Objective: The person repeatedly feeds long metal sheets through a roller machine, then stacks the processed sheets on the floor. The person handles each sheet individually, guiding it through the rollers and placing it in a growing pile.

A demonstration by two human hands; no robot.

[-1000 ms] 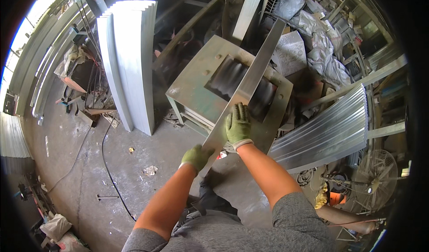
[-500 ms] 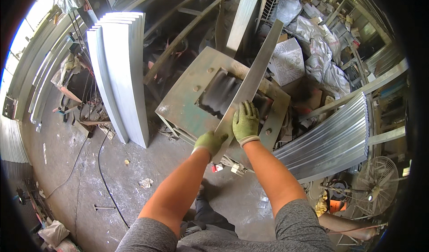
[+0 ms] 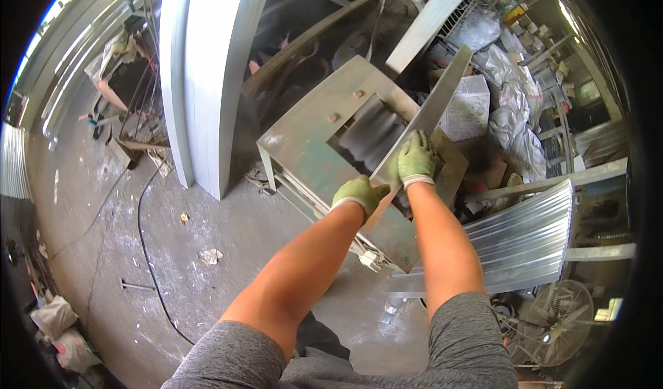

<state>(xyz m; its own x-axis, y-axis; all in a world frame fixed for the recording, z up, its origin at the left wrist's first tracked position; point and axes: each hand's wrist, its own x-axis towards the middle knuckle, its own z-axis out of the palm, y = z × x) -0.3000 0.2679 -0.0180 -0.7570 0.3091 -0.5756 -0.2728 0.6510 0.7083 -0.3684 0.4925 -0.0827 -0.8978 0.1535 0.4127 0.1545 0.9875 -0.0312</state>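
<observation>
A long, flat metal bar (image 3: pixel 436 99) slants across the top of a green metal box (image 3: pixel 304 130). Its far end points up and to the right, and its near end is by the person's body. I cannot tell if the bar touches the box.

The left hand (image 3: pixel 360 194) holds the bar near its close end, with the thumb on top (the other fingers are mostly hidden). The right hand (image 3: pixel 417 159) lies flat on the bar, a bit farther up, with its fingers stretched out and not curled around it. Both hands wear green gloves with pale cuffs.

Next to the bar, the box has a big hole in its top, and dark, bumpy rollers (image 3: pixel 373 130) sit inside. Round bolts (image 3: pixel 358 93) stick up near the hole.

Left of the box, a tall, shiny stack of metal strips (image 3: pixel 207 78) stands up. On the right, wavy metal sheets (image 3: pixel 525 234) lie in a pile. A round fan (image 3: pixel 561 320) is below them. Past the box, near the bar's far end, are a pale carton (image 3: pixel 466 109) and crinkly silver bags (image 3: pixel 514 130). A black cord (image 3: pixel 148 244) curls over the gray floor (image 3: pixel 242 271) on the left, near a crumpled scrap (image 3: pixel 210 256).
</observation>
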